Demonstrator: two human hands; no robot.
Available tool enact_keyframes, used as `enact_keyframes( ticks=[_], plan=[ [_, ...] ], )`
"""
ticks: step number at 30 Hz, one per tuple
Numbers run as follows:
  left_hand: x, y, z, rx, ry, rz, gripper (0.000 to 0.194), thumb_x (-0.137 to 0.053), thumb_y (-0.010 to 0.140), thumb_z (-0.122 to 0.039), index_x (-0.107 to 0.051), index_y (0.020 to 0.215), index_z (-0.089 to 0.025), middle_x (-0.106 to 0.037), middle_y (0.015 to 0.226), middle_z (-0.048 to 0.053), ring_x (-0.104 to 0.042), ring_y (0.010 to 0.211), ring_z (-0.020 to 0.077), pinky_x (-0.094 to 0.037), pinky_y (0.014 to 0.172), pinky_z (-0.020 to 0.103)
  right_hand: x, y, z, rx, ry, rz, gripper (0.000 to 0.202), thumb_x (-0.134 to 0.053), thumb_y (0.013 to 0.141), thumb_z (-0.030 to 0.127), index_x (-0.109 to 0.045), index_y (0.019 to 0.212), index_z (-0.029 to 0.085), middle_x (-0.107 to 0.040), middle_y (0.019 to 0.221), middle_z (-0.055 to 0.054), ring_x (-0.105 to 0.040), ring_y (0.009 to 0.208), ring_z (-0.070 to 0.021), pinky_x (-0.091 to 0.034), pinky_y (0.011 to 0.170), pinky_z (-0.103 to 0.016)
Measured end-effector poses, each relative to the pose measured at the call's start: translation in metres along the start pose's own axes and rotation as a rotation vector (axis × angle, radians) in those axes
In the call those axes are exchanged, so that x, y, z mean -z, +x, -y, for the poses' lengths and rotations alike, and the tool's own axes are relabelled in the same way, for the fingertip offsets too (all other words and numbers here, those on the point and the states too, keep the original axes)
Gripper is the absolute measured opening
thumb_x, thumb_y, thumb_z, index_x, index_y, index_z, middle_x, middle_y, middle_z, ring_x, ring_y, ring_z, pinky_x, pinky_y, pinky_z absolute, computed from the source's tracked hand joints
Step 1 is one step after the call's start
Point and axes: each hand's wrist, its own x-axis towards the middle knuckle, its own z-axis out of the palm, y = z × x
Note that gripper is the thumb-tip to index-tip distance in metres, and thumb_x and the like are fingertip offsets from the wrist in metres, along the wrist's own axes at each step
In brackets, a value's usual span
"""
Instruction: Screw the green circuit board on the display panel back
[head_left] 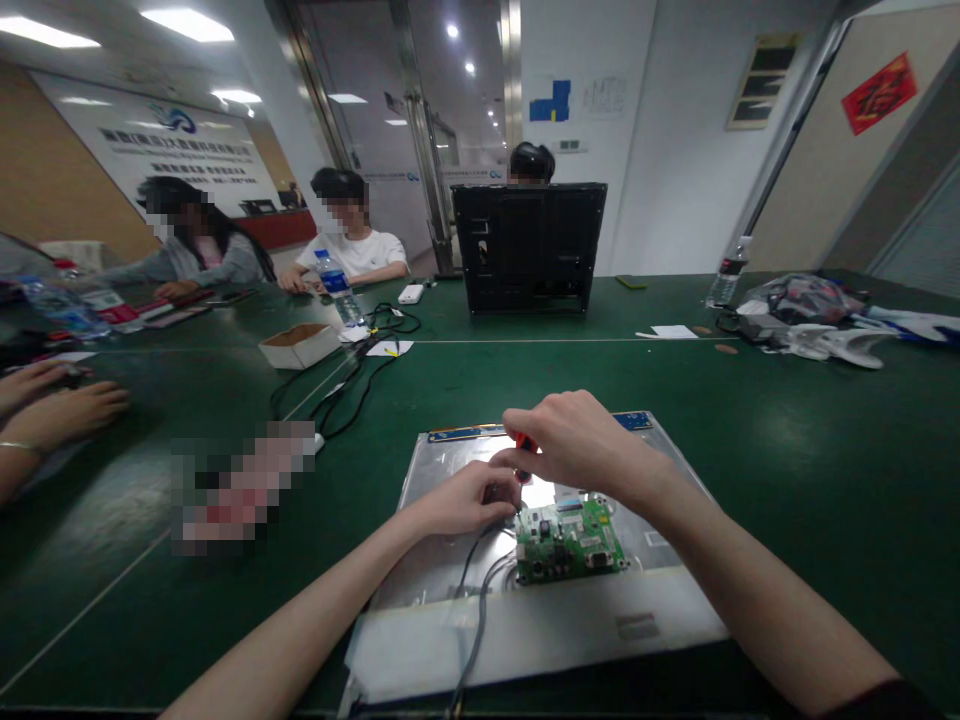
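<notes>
Screwdriver [527,441] gripped in the right hand [574,440] should stand straight by a corner of the green board [562,545] on the silver panel [429,578], while the left hand [472,498], its pinch unclear, should help gently.

I am holding a red-and-black-handled screwdriver [526,441] in the curled fingers of my right hand [570,437], its lower end pointing down by the far left corner of a green rectangular circuit board [574,542]. My left hand [466,498] is bending its fingers close beside that corner; I am not managing to tell whether they are touching the tool. The board is lying on a flat silver metal panel [420,580], which is resting on the dark green table [817,490]. Beyond, a black rectangular monitor housing [532,245] is standing upright.
</notes>
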Motion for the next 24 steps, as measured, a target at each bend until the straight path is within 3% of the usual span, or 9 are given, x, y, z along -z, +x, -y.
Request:
enact_keyframes(
  ticks=[8, 14, 17, 20, 24],
  plan=[
    [-0.004, 0.001, 0.008, -0.027, -0.053, -0.017, 0.007, -0.059, 0.074, -0.010, -0.061, 0.079, -0.015, -0.059, 0.070, -0.002, -0.055, 0.064, 0.0134, -0.043, 0.061, 0.023, 0.003, -0.005, 0.002, 0.051, 0.126, 0.029, 0.013, -0.053, 0.083, 0.026, -0.055, 0.092, 0.018, -0.064, 0.076, -0.001, -0.045, 0.057, -0.0105, -0.020, 0.051, -0.026],
    [-0.001, 0.001, 0.008, -0.029, -0.050, -0.003, 0.011, -0.059, 0.074, -0.009, -0.062, 0.082, -0.016, -0.062, 0.076, -0.001, -0.057, 0.069, 0.0147, -0.044, 0.066, 0.025, 0.004, -0.004, 0.004, -0.033, 0.024, 0.036, 0.029, -0.052, 0.088, 0.046, -0.059, 0.081, 0.019, -0.057, 0.061, 0.000, -0.041, 0.052, -0.0109, -0.019, 0.051, -0.027],
    [-0.001, 0.002, 0.007, -0.049, -0.046, 0.004, 0.006, -0.060, 0.074, -0.010, -0.061, 0.077, -0.016, -0.059, 0.072, -0.001, -0.055, 0.067, 0.0142, -0.043, 0.063, 0.024, 0.004, -0.004, 0.006, -0.027, 0.017, 0.034, 0.019, -0.048, 0.090, 0.035, -0.057, 0.083, 0.019, -0.057, 0.061, 0.001, -0.040, 0.051, -0.0105, -0.019, 0.050, -0.027],
    [-0.001, 0.003, 0.009, -0.056, -0.060, 0.012, 0.008, -0.059, 0.073, -0.010, -0.060, 0.079, -0.015, -0.058, 0.069, -0.002, -0.054, 0.064, 0.0138, -0.043, 0.062, 0.024, 0.006, -0.006, 0.007, 0.030, 0.070, 0.024, 0.011, -0.052, 0.083, 0.025, -0.054, 0.091, 0.018, -0.062, 0.074, -0.001, -0.044, 0.056, -0.0109, -0.019, 0.050, -0.026],
    [0.000, 0.003, 0.010, -0.030, -0.045, 0.019, 0.009, -0.058, 0.074, -0.013, -0.061, 0.083, -0.015, -0.060, 0.073, -0.001, -0.056, 0.067, 0.0147, -0.045, 0.064, 0.025, 0.007, -0.007, 0.006, 0.009, 0.060, 0.023, 0.020, -0.054, 0.086, 0.039, -0.056, 0.091, 0.019, -0.064, 0.075, -0.001, -0.048, 0.059, -0.0121, -0.020, 0.051, -0.026]
  ],
)
